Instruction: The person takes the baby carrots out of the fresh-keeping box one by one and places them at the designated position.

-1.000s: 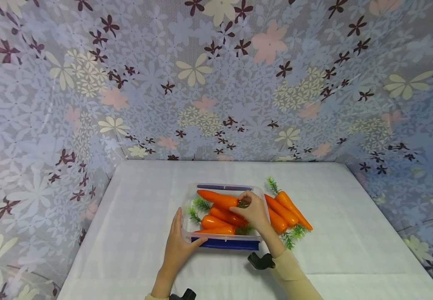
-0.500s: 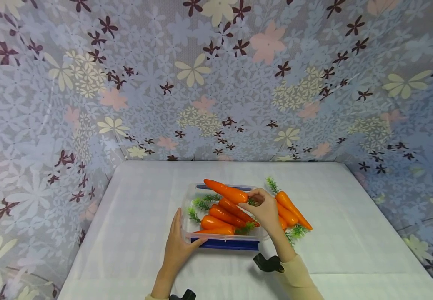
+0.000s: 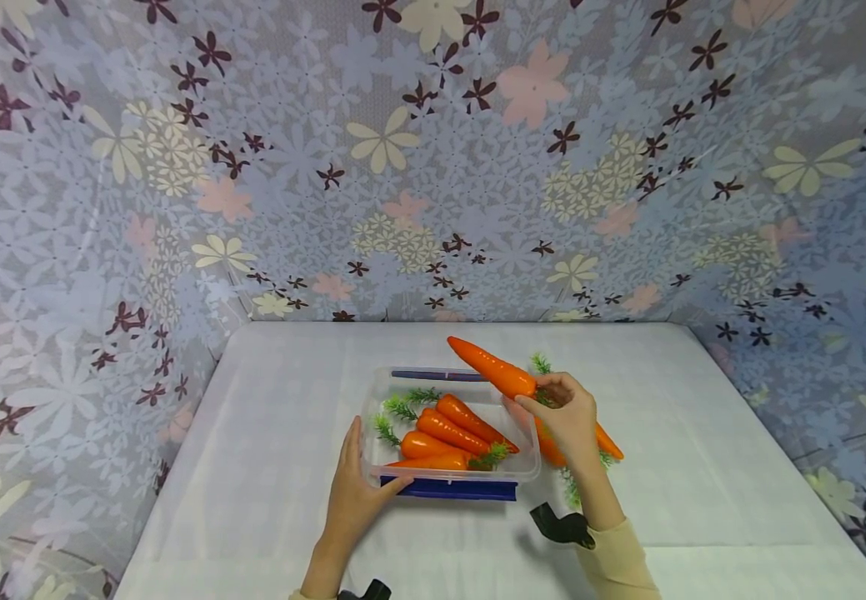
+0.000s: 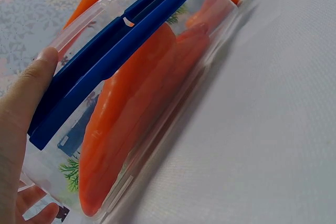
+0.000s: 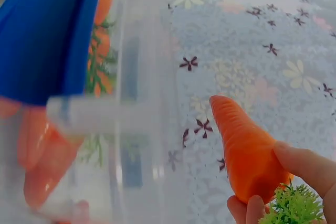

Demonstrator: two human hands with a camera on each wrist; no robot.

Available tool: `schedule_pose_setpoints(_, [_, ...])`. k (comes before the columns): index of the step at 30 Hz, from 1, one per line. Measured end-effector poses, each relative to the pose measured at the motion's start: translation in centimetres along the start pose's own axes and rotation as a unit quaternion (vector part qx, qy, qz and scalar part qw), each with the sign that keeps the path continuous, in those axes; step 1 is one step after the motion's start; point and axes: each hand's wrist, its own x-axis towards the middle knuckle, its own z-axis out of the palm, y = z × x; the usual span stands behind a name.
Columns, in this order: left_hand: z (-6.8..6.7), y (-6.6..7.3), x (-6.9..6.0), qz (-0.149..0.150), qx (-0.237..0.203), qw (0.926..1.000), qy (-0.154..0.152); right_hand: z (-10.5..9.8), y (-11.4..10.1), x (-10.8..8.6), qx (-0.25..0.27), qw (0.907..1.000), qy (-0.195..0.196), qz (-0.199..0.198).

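Right grip (image 3: 569,410): grasping one orange carrot (image 3: 494,368) at its thick, leafy end, thumb on the near side, fingertips opposite. The carrot is held up in the air, tilted, its tapered tip pointing up and toward the far left. In the head view it overlaps the back right corner of a clear plastic box (image 3: 528,473); the right wrist view shows it apart from the box wall.

Left grip (image 3: 357,483): grasping the box at its front left corner, thumb on the front rim beside the front blue clip (image 3: 448,489), fingers along the left wall. A back blue clip (image 3: 436,375) shows on the far side.

Box contents: four carrots (image 3: 451,430), lying side by side. Three have leaves at the left end; the frontmost has its leaves at the right and tapers left.

Right of the box: more carrots (image 3: 608,442) on the counter (image 3: 252,500), partly hidden behind the right grip; count uncertain. Green leaf tufts (image 3: 541,363) stick out from them.

Counter is covered in white. Floral cloth (image 3: 433,167) rises behind and at both sides. Black wrist mount (image 3: 562,527) on the right wrist, next to a cream sleeve (image 3: 620,560).
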Motion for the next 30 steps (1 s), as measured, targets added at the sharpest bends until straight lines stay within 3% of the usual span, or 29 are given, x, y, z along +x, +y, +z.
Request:
schedule_pose_setpoints(19, [0.0, 0.0, -0.2, -0.011, -0.003, 0.9999, -0.009, -4.0, 2.5, -0.1, -0.010, 0.9946, 0.101, 0.025])
schedule_pose_setpoints(30, [0.0, -0.2, -0.1, 0.001, 0.003, 1.0000, -0.005, -6.0, 4.3, 0.0, -0.061, 0.9870, 0.143, 0.042])
